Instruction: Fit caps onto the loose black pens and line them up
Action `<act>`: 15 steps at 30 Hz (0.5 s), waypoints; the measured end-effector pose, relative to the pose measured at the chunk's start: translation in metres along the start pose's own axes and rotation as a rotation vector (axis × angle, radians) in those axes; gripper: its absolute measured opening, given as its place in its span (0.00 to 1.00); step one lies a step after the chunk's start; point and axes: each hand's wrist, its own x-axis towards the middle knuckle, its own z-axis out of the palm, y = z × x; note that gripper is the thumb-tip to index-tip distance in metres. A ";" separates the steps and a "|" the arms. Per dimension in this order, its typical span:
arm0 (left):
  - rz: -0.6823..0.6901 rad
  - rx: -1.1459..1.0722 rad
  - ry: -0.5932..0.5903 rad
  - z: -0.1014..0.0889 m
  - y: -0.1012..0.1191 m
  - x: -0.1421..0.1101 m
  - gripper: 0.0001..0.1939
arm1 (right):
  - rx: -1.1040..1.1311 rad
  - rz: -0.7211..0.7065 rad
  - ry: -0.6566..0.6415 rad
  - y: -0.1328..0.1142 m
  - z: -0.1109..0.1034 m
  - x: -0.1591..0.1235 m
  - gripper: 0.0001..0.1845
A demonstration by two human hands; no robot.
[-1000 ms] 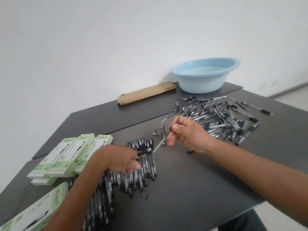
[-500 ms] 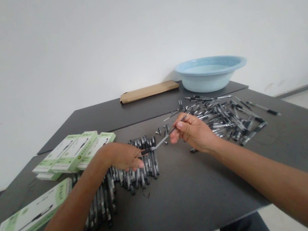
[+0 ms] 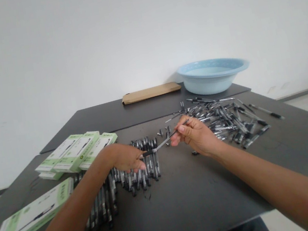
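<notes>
your fingers are closed at both sides: those of your left hand [image 3: 127,157] hold a pen barrel [image 3: 149,153] with a black grip, and the thumb and fingertips of your right hand [image 3: 194,134] pinch a thin refill [image 3: 163,143]. the barrel sits in the air between your hands, its free end meeting the refill's pale end; how far in, you cannot tell from here. below your left hand lie rows of pens [image 3: 154,166], side by side. just beyond your right hand, small pen parts [image 3: 167,133] lie scattered, and a loose heap of pens [image 3: 228,117] spreads behind it. to your left are stacked green-and-white boxes [image 3: 73,152] and a nearer single box [image 3: 32,218]. at the far side of the dark table [image 3: 185,197], a flat cardboard piece [image 3: 151,92] lies beside a blue basin [image 3: 210,82].
</notes>
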 end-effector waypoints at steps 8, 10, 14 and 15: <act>0.026 0.032 0.020 0.000 -0.006 0.000 0.14 | -0.082 -0.026 -0.061 0.001 -0.005 -0.003 0.10; 0.006 0.016 0.017 0.000 -0.004 0.000 0.14 | -0.106 -0.034 -0.084 0.001 -0.005 -0.004 0.10; -0.001 0.010 0.005 -0.001 0.000 0.000 0.14 | -0.175 -0.029 -0.124 0.001 -0.002 -0.006 0.09; 0.004 0.013 0.002 -0.001 0.001 0.000 0.14 | -0.190 -0.029 -0.125 0.000 -0.001 -0.007 0.09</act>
